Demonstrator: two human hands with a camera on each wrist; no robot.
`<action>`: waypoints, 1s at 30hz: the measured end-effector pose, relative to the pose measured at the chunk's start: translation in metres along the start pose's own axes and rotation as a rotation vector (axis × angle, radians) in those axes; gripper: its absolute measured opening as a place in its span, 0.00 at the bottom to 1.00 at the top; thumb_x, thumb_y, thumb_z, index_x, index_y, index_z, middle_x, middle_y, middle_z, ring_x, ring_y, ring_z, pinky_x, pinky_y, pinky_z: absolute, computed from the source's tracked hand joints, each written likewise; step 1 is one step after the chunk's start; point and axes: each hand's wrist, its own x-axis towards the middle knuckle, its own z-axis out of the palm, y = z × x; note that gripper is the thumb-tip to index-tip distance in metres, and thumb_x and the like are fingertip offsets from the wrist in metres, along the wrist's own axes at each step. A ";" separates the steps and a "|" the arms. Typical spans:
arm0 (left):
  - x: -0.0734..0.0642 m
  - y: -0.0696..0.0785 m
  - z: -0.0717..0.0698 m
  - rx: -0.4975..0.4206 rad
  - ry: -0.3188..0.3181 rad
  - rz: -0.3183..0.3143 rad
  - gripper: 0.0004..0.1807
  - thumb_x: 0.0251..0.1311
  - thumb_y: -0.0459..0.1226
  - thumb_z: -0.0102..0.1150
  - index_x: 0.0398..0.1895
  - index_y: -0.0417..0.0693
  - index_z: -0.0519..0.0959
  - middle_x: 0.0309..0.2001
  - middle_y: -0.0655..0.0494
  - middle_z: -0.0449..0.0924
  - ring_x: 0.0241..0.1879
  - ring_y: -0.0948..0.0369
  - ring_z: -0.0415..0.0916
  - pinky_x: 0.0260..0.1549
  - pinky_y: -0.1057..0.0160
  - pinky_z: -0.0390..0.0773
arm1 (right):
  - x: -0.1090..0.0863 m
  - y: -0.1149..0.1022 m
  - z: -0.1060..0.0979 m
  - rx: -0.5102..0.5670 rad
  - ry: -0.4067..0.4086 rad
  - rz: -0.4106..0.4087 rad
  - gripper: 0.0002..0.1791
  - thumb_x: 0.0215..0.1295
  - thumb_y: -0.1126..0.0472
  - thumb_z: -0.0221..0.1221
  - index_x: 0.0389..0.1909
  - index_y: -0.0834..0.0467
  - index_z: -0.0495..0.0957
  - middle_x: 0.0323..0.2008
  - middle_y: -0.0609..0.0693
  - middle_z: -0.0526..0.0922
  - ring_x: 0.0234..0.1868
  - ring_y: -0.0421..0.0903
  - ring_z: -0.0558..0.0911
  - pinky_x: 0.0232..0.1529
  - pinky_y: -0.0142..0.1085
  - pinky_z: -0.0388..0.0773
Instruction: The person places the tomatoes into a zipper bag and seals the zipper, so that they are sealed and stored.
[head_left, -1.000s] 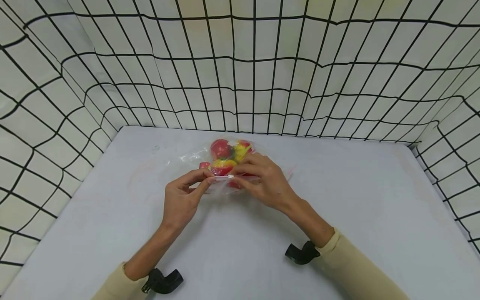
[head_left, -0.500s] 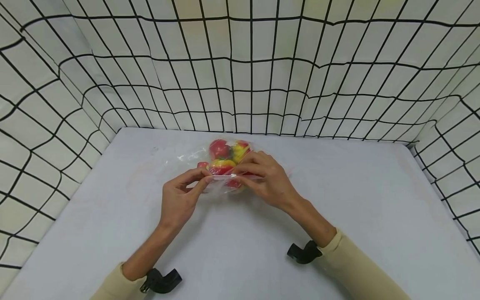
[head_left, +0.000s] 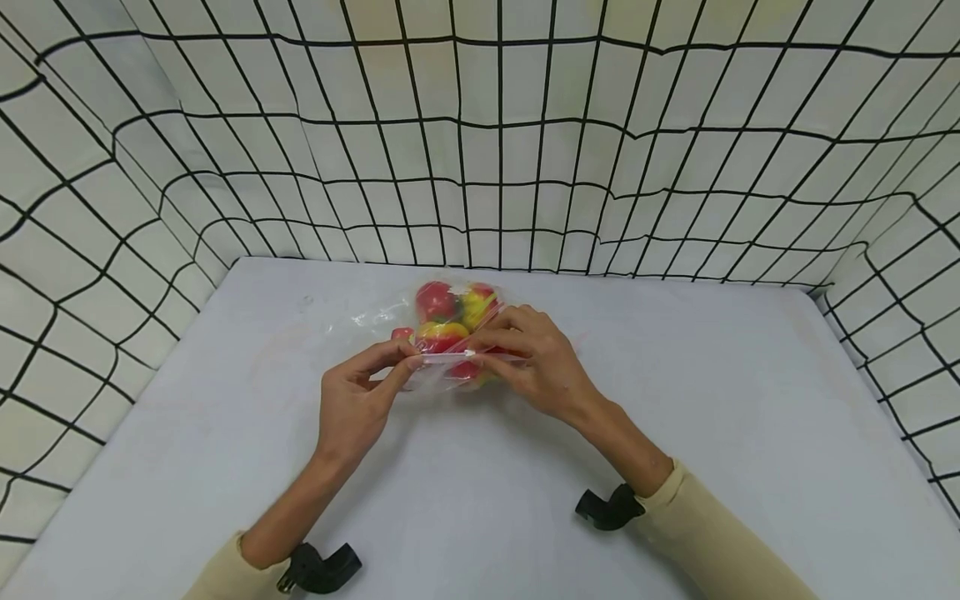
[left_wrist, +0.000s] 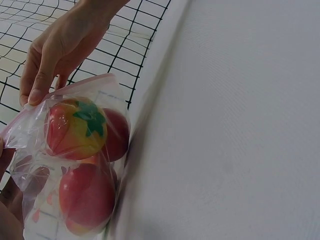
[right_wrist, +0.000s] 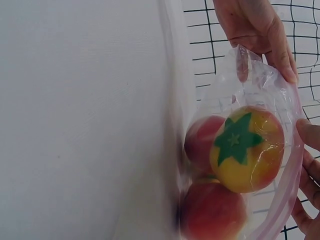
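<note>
A clear zip bag (head_left: 375, 318) with a pinkish-white closure strip (head_left: 444, 358) stands at the table's far middle. Inside it are several red and yellow tomato-like fruits (left_wrist: 80, 131); one shows a green star-shaped leaf top (right_wrist: 237, 139). My left hand (head_left: 358, 404) pinches the strip's left part between thumb and forefinger. Thumb and fingers of my right hand (head_left: 536, 362) pinch a small white slider (head_left: 469, 353) on the strip, to the right of the left fingertips. In the right wrist view, the right hand's fingers are partly cut off by the frame edge.
The white tabletop (head_left: 465, 500) spreads around the bag. Black wire-grid netting (head_left: 498, 150) over pale walls rises behind the table and on both sides. Black wrist devices (head_left: 322, 568) sit at both sleeve cuffs.
My right hand has slid slightly right along the strip with the slider, widening the gap to my left fingertips. My left hand has shifted slightly left in view, still pinching the bag.
</note>
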 end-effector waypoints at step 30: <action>-0.003 0.000 -0.002 0.035 0.014 0.013 0.11 0.64 0.33 0.69 0.49 0.39 0.88 0.48 0.47 0.90 0.46 0.72 0.84 0.39 0.72 0.87 | -0.006 0.007 -0.004 -0.043 -0.004 0.039 0.17 0.61 0.58 0.74 0.52 0.50 0.90 0.45 0.48 0.83 0.51 0.44 0.77 0.47 0.38 0.78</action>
